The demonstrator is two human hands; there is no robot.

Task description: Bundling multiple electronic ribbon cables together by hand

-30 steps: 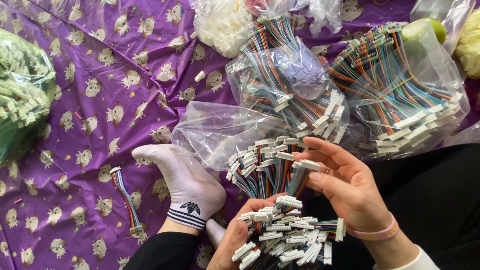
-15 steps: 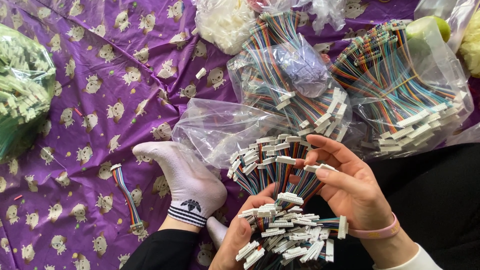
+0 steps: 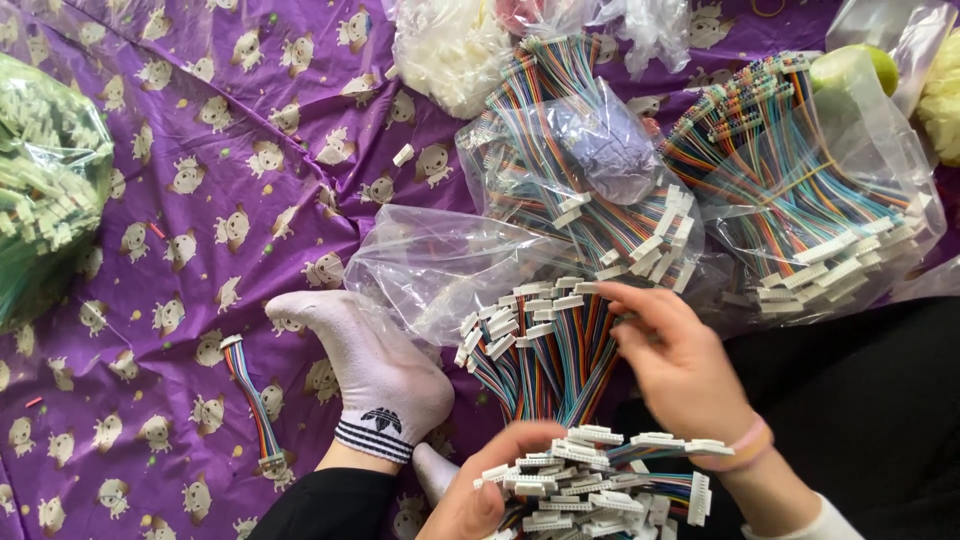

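While spread across the whole floor, purple patterned cloth (image 3: 200, 130) under everything. Big green-tinted bag of white plastic pieces (image 3: 45, 190) at the far left edge. Two clear bags stuffed with rainbow wire bundles at top right: middle bag (image 3: 590, 170) and right bag (image 3: 810, 190), white plugs showing at their lower ends, seemingly the sorted or waiting stock. Empty-looking clear bag (image 3: 440, 265) lying crumpled and open just above the hands, touching the fanned wires. White bag of small pale parts (image 3: 450, 50) at top centre. White-socked foot (image 3: 375, 370) resting on the cloth, left of the hands.

Held bunch of rainbow wires (image 3: 545, 365) low in the middle, between both hands, plugs fanned out at the top and a thick clump of plugs at the bottom. Left hand (image 3: 490, 490) closed around the lower part of the bunch, thumb over the plugs. Right hand (image 3: 680, 360), pink band at the wrist, fingers half curled, tips touching the upper plugs at the right side of the fan; firm pinch or mere touch, cannot tell.

One stray wire strip (image 3: 252, 400) lying apart on the cloth, left of the foot. Loose white plug (image 3: 403, 155) alone higher up.

Judging by this: bunch gathered but not yet bagged, ends uneven.
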